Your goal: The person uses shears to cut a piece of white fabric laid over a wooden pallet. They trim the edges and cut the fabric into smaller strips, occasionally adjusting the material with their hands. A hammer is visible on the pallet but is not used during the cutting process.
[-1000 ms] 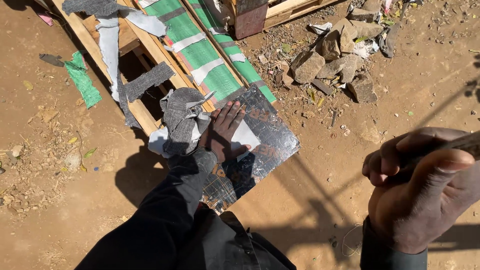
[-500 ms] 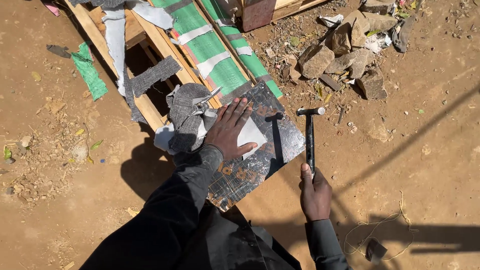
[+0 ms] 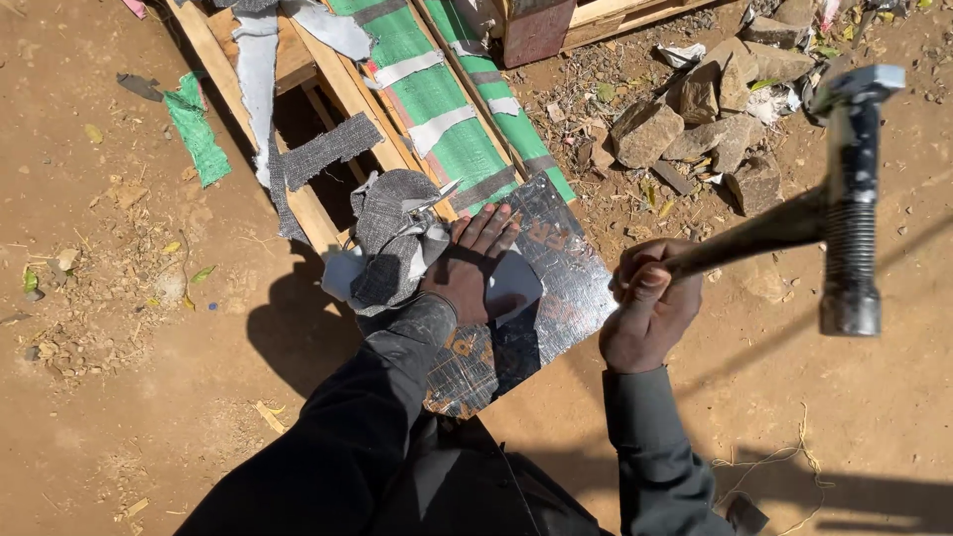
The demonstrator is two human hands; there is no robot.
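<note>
Head view: my left hand (image 3: pixel 467 278) lies flat, fingers spread, pressing the shiny metal sheet (image 3: pixel 556 288) on the dirt ground beside the wooden frame (image 3: pixel 328 84); my right hand (image 3: pixel 650 313) has a closed grip around a raised hammer (image 3: pixel 844 199)

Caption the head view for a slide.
Left hand presses flat on a shiny silver sheet over a wooden frame, while the right hand raises a dark metal hammer.

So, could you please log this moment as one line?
left hand: flat on shiny silver foil sheet | right hand: gripping raised dark metal hammer | ground: bare dirt
</note>
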